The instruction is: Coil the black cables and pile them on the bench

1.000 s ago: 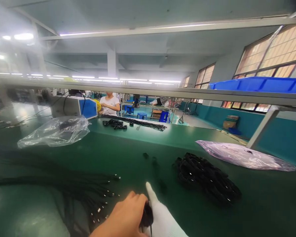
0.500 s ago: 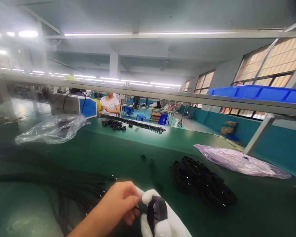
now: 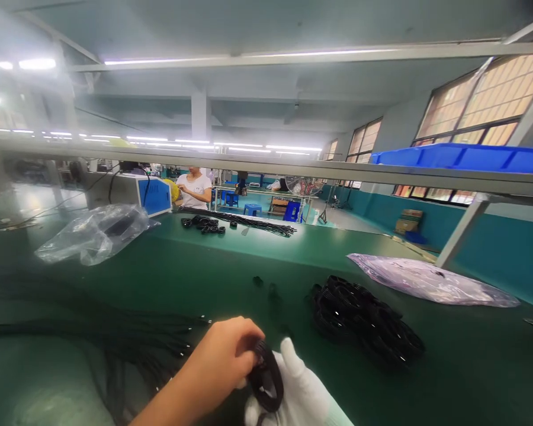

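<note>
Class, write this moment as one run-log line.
left hand: grips coiled black cable | right hand, gloved: supports same coil | nearby: pile of coiled cables on green table

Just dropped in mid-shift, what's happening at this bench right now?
A person holds a small black cable coil over the green table. The bare left hand pinches its top edge. The white-gloved right hand supports it from below, its grip partly hidden. Loose black cables lie to the left and a pile of black coils to the right. A co-worker sits at the far end.
</note>
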The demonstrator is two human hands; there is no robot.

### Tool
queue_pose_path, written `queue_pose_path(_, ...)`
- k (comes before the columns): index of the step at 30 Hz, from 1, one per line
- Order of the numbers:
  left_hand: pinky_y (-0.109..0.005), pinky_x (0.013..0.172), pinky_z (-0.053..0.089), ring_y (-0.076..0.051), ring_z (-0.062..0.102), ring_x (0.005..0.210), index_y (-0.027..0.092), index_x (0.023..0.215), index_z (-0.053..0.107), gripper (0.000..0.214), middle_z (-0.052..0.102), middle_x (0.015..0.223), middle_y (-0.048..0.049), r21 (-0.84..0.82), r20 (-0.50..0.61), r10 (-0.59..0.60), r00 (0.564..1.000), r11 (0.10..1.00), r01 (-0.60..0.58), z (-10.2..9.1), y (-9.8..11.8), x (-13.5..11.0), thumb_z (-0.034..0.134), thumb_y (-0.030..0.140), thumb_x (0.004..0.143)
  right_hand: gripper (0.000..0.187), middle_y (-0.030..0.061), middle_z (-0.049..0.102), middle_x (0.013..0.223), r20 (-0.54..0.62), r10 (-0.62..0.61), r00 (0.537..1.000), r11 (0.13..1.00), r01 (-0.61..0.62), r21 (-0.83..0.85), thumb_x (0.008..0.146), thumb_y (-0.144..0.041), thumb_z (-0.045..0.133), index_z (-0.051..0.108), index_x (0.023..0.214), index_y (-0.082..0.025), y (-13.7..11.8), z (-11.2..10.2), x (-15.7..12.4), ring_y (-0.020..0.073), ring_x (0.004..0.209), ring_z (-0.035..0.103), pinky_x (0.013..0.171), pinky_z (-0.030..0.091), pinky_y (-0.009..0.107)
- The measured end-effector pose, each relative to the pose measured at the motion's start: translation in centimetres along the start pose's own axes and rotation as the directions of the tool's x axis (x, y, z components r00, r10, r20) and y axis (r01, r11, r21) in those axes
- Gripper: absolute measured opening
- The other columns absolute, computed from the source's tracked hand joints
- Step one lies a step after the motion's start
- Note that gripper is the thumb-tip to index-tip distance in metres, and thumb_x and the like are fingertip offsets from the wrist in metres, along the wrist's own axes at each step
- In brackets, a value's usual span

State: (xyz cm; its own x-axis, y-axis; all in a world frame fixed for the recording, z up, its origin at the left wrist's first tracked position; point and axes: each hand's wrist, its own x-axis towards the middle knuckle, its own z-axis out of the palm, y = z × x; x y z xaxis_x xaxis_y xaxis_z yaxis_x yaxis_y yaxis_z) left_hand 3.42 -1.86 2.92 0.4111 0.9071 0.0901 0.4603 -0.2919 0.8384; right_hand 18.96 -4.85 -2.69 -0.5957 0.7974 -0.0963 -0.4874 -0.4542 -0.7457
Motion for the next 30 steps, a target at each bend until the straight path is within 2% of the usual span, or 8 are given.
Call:
queue_pose_path(4, -0.022, 0.061, 0.04, -0.014, 0.055, 0.065, 0.021, 0.086, 0.071, 0.026, 0.065, 0.074, 0.0022, -0.045, 0.031, -0.026, 0.999, 0.999, 0.027, -0.6, -0.4, 0.0, 0.055, 0.015, 0.067, 0.055, 0.0147, 0.067, 0.088, 0.05, 0.037, 0.998, 0.981, -0.046, 0.189, 0.091, -0.056, 0.037, 0.059, 0.106, -0.009, 1.1, -1.4, 0.8, 0.0119, 0.056, 0.062, 0.05, 0.042, 0.018)
queue_pose_path(7, -0.021, 0.059, 0.04, -0.013, 0.054, 0.063, 0.018, 0.086, 0.071, 0.026, 0.063, 0.068, 0.0032, -0.111, 0.039, -0.053, 0.998, 0.992, 0.057, -0.8, -0.7, -0.1, 0.055, 0.012, 0.066, 0.044, 0.0186, 0.064, 0.101, 0.13, 0.059, 0.99, 0.968, -0.088, 0.234, 0.089, -0.041, 0.041, 0.059, 0.109, -0.005, 1.2, -1.7, 0.9, 0.0138, 0.068, 0.063, 0.057, 0.045, 0.021)
queue_pose_path(9, -0.02, 0.058, 0.039, -0.012, 0.054, 0.064, 0.017, 0.09, 0.07, 0.029, 0.063, 0.069, 0.003, -0.176, 0.059, -0.071, 0.996, 0.981, 0.081, -0.9, -0.9, -0.1, 0.057, 0.011, 0.065, 0.048, 0.0191, 0.062, 0.106, 0.142, 0.052, 0.988, 0.967, -0.085, 0.239, 0.088, -0.045, 0.042, 0.058, 0.11, -0.005, 1.1, -1.5, 0.9, 0.0146, 0.069, 0.062, 0.059, 0.045, 0.023)
queue_pose_path(12, -0.02, 0.055, 0.04, -0.011, 0.054, 0.063, 0.017, 0.095, 0.07, 0.033, 0.062, 0.074, 0.0022, -0.26, 0.118, -0.092, 0.989, 0.958, 0.12, -1.1, -1.3, 0.1, 0.061, 0.012, 0.063, 0.05, 0.0153, 0.066, 0.092, 0.089, 0.07, 0.994, 0.96, -0.092, 0.264, 0.086, -0.053, 0.043, 0.06, 0.104, -0.009, 1.0, -1.2, 1.2, 0.0131, 0.061, 0.06, 0.052, 0.04, 0.02)
queue_pose_path(17, -0.022, 0.05, 0.043, -0.009, 0.05, 0.051, 0.011, 0.095, 0.068, 0.035, 0.06, 0.067, 0.0026, -0.421, 0.24, -0.111, 0.964, 0.883, 0.207, -1.5, -1.8, 0.5, 0.065, 0.017, 0.061, 0.044, 0.014, 0.064, 0.093, 0.102, 0.109, 0.989, 0.959, -0.131, 0.252, 0.082, -0.047, 0.049, 0.061, 0.1, -0.008, 1.0, -1.1, 1.6, 0.0118, 0.056, 0.056, 0.049, 0.036, 0.02)
queue_pose_path(25, -0.021, 0.046, 0.044, -0.008, 0.05, 0.047, 0.01, 0.086, 0.067, 0.027, 0.06, 0.061, 0.0021, -0.409, 0.227, -0.127, 0.966, 0.887, 0.213, -1.9, -2.3, 1.0, 0.065, 0.018, 0.061, 0.048, 0.0131, 0.057, 0.106, 0.169, 0.07, 0.983, 0.962, -0.112, 0.25, 0.08, -0.046, 0.051, 0.06, 0.109, -0.007, 0.9, -0.8, 1.4, 0.0151, 0.077, 0.057, 0.063, 0.046, 0.024)
queue_pose_path(28, -0.022, 0.044, 0.045, -0.009, 0.051, 0.044, 0.01, 0.089, 0.065, 0.03, 0.058, 0.057, 0.0041, -0.423, 0.227, -0.14, 0.964, 0.877, 0.227, -1.7, -2.5, 1.3, 0.066, 0.021, 0.061, 0.063, 0.012, 0.056, 0.105, 0.009, 0.06, 0.998, 0.992, -0.06, 0.107, 0.076, -0.063, 0.052, 0.056, 0.111, -0.012, 0.5, -0.5, 1.4, 0.0172, 0.075, 0.057, 0.06, 0.05, 0.029)
queue_pose_path(30, -0.021, 0.04, 0.044, -0.009, 0.051, 0.042, 0.012, 0.092, 0.064, 0.031, 0.055, 0.055, 0.0058, -0.372, 0.193, -0.17, 0.966, 0.899, 0.232, -1.3, -2.7, 1.6, 0.066, 0.023, 0.063, 0.07, 0.0124, 0.054, 0.112, -0.196, -0.043, 0.98, 0.99, 0.015, -0.141, 0.07, -0.056, 0.064, 0.045, 0.126, -0.019, 0.5, -0.4, 1.5, 0.0189, 0.076, 0.057, 0.054, 0.05, 0.03)
